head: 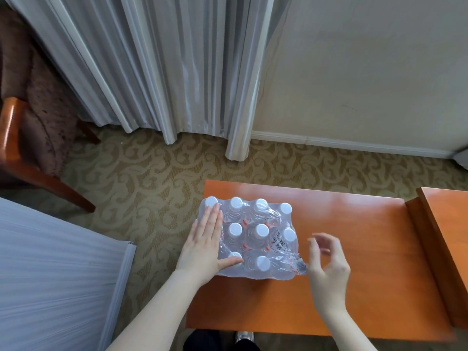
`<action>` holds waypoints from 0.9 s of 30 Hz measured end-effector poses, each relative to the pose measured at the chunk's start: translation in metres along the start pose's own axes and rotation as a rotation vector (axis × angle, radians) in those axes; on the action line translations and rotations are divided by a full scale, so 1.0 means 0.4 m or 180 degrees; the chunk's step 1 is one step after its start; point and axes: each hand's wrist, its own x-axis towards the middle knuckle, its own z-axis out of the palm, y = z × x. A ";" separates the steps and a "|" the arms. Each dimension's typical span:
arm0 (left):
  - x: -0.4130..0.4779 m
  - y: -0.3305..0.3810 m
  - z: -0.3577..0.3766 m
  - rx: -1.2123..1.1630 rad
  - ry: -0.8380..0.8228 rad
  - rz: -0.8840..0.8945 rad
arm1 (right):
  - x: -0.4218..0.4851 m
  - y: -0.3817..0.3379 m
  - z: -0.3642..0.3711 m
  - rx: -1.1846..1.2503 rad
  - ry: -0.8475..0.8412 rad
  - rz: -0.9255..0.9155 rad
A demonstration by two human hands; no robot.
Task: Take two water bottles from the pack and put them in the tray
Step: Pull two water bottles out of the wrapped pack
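The task is only at its beginning. The pack (249,238) of water bottles stands on the left part of the desk (354,249), and its plastic wrap looks mostly closed. The left hand (205,245) lies flat and released on the pack's left side. The right hand (326,264), fingers spread and holding nothing, is just beside the pack's right edge. No bottle is out, and no tray is visible.
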 end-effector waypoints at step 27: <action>-0.006 -0.002 0.009 -0.0034 0.0182 -0.0144 | 0.084 -0.211 0.193 -0.1845 -0.2022 -0.1862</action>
